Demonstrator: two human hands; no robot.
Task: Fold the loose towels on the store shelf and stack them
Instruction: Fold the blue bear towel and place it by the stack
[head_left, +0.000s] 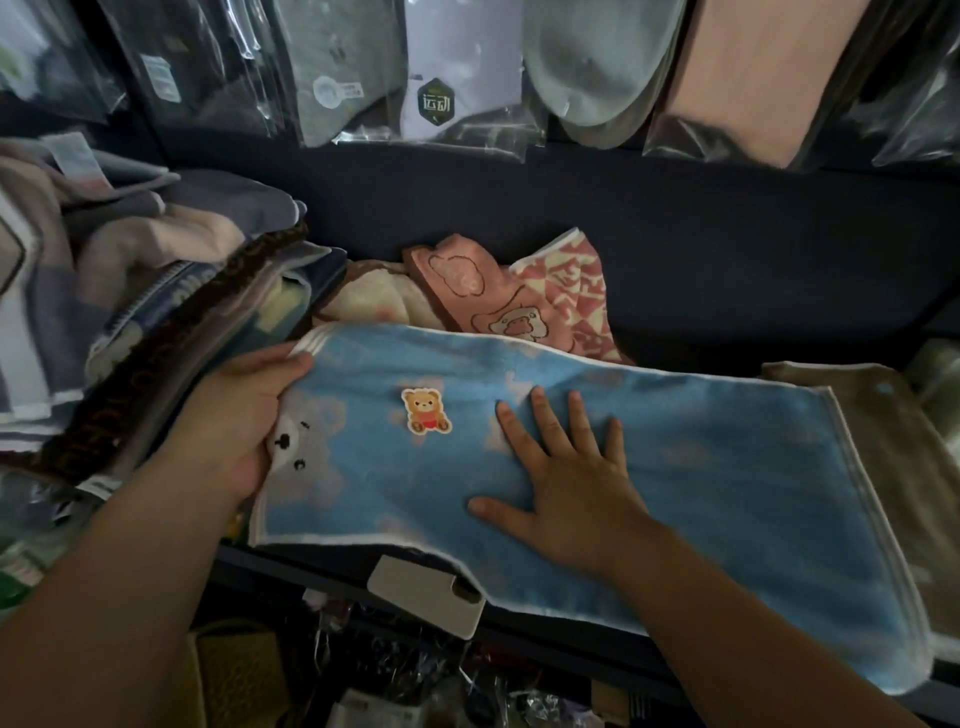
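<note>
Your right hand (566, 488) lies flat, fingers spread, pressing the blue towel (701, 483) spread across the shelf's (727, 249) near edge, while your left hand (234, 421) grips its left end, thumb on top. Pink towels (524, 296) lie crumpled just behind it, a towel stack (130, 291) crowds the left, and an olive towel (883, 452) sits right.

A blue towel (701, 467) lay spread on the dark shelf (727, 249), a bear patch (426, 411) near its middle. The right hand (569, 483) pressed flat on it; the left hand (244, 415) gripped its left edge. Pink towels (519, 296) lay behind, a towel stack (130, 291) at left.
</note>
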